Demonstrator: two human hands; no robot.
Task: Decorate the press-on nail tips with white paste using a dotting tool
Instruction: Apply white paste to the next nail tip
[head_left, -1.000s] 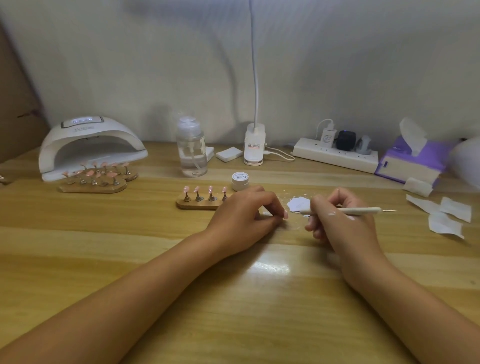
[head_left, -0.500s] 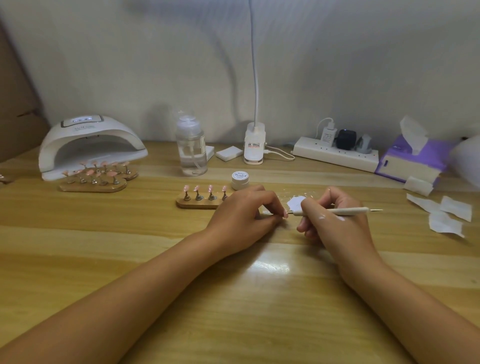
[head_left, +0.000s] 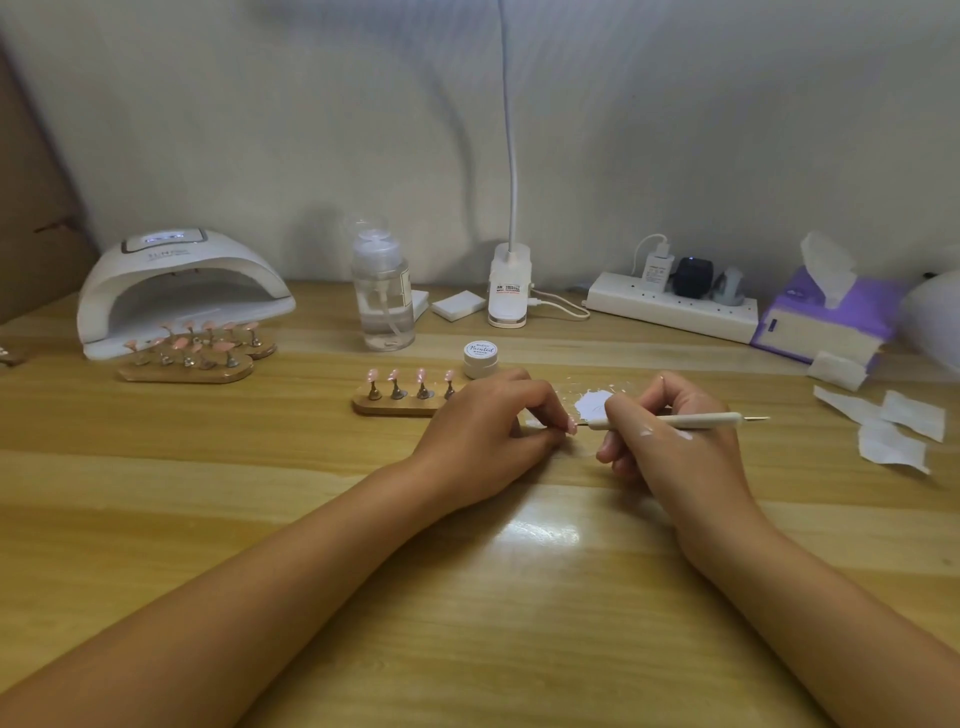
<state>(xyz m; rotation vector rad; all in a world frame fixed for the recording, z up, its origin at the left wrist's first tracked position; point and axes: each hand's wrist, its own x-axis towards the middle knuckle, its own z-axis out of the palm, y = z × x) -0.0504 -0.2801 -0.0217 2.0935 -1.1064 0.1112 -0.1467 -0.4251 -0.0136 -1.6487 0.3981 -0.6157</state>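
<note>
My right hand (head_left: 670, 436) grips a white dotting tool (head_left: 701, 420) lying level, its metal tip pointing left at a small pink nail tip (head_left: 571, 426). My left hand (head_left: 488, 426) pinches that nail tip between thumb and forefinger, low over the table. A blob of white paste (head_left: 595, 402) lies on the wood just behind the tool. White smears mark the back of my right hand. A wooden holder (head_left: 395, 404) with several pink nail tips on pegs stands left of my left hand. A small white paste jar (head_left: 480, 357) sits behind it.
A white nail lamp (head_left: 176, 291) stands at the back left, with two more holders of pink tips (head_left: 192, 358) before it. A pump bottle (head_left: 383, 296), lamp base (head_left: 510, 291), power strip (head_left: 675, 306) and purple tissue pack (head_left: 826, 322) line the back. Paper scraps (head_left: 893, 421) lie right.
My right hand has slid left with the dotting tool, bringing its tip from over the white paste up to the nail tip. The left hand has stayed still.
</note>
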